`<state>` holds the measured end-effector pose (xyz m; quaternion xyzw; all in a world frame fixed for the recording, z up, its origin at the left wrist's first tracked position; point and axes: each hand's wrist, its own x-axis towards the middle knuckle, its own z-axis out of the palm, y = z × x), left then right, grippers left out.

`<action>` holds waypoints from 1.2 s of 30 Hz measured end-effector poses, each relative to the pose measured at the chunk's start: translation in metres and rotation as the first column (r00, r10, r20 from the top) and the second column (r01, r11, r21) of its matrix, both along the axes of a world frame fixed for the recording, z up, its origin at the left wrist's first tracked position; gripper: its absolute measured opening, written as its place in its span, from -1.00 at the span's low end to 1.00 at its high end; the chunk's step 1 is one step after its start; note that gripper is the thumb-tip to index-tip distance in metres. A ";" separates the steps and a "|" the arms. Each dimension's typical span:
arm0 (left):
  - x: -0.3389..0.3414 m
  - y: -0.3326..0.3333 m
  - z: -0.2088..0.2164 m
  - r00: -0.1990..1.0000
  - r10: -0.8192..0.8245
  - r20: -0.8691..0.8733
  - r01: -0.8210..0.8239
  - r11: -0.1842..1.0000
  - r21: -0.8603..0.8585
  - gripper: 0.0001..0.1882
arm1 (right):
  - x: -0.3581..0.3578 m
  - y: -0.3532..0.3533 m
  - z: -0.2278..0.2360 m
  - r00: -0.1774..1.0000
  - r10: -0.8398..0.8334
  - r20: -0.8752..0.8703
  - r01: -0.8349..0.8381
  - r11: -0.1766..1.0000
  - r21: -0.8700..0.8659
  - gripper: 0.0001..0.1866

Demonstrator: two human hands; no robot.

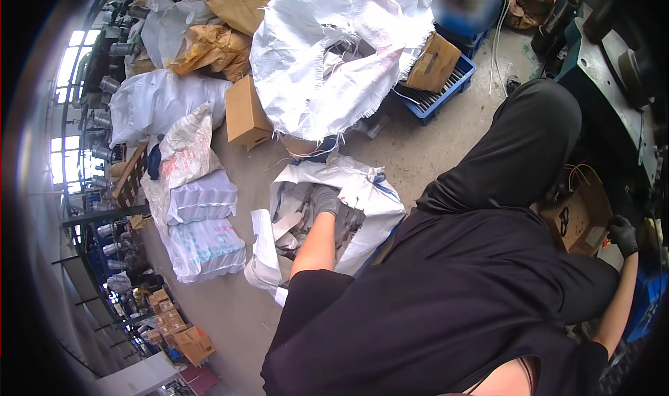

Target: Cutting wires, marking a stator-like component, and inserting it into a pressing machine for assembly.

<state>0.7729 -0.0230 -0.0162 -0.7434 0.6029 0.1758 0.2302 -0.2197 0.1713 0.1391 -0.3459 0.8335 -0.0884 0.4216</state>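
My left hand [325, 202], in a grey glove, reaches down into an open white woven sack [380, 194] on the floor. Loose grey, flat scrap-like pieces [301, 223] lie inside it around the hand. The fingers are out of sight among those pieces. Far to the right, my right hand [622, 236] wears a dark grey glove, its fingers curled beside the dark machine. Whatever it may hold is too small to make out. An open cardboard box [578, 218] stands just left of that hand, with small dark items inside.
A large white woven bag [293, 68] stands beyond the sack, next to a closed carton [247, 110]. White wrapped packages [208, 250] are stacked at left. Blue crates [446, 93] hold metal rods at the back right. A green machine [606, 82] borders the right side.
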 end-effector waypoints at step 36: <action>-0.019 0.029 -0.079 0.674 -0.652 -0.346 0.573 0.167 0.802 -0.57 | 0.012 -0.034 0.012 0.999 -0.029 0.017 0.030 0.999 -0.039 -0.69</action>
